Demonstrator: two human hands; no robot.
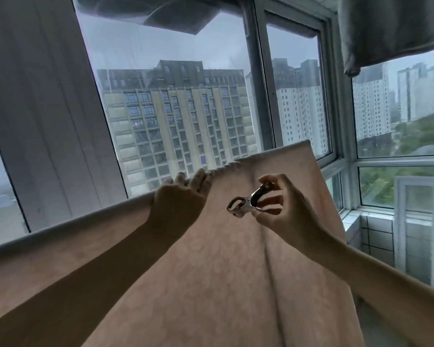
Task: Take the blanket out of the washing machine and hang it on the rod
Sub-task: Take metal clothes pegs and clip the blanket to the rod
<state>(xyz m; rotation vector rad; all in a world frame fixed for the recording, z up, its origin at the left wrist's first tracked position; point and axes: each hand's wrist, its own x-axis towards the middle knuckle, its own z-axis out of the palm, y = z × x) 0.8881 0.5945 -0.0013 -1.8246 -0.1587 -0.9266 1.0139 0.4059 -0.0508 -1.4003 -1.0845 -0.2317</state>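
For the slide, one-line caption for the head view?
Left hand rests on pink blanket draped over the rod; right hand pinches a metal clip beside the fold.

Dim grey daylight through window (pixel 176 101), backlit, soft focus, wide-angle edge bending
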